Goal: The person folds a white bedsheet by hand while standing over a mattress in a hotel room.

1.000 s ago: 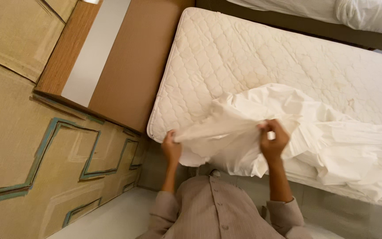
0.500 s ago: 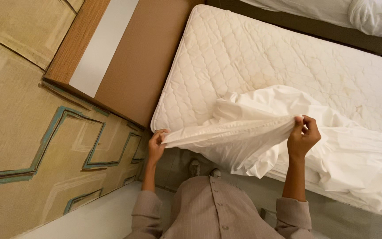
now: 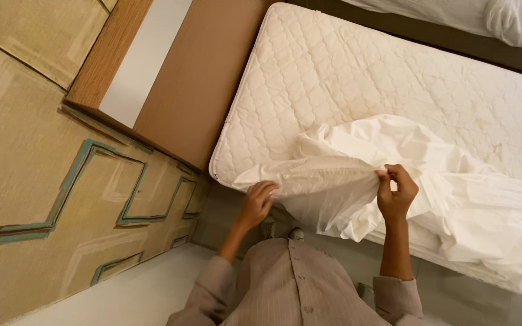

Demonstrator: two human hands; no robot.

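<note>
A crumpled white sheet (image 3: pixel 454 187) lies over the near side of a bare quilted mattress (image 3: pixel 357 78). My left hand (image 3: pixel 257 203) grips one edge of the sheet near the mattress corner. My right hand (image 3: pixel 396 193) pinches the same edge further right, a little above the mattress. Between the two hands the edge is stretched into a taut band. The rest of the sheet bunches to the right and hangs over the mattress side.
A brown headboard panel (image 3: pixel 206 72) with a wooden frame (image 3: pixel 107 54) runs along the mattress end. A patterned beige carpet with teal lines (image 3: pixel 49 193) lies to the left. A second bed with white bedding (image 3: pixel 502 18) stands at the top right.
My hands have moved apart along the sheet's edge, pulling it taut. The left hand has shifted toward the mattress corner, and the view has drifted.
</note>
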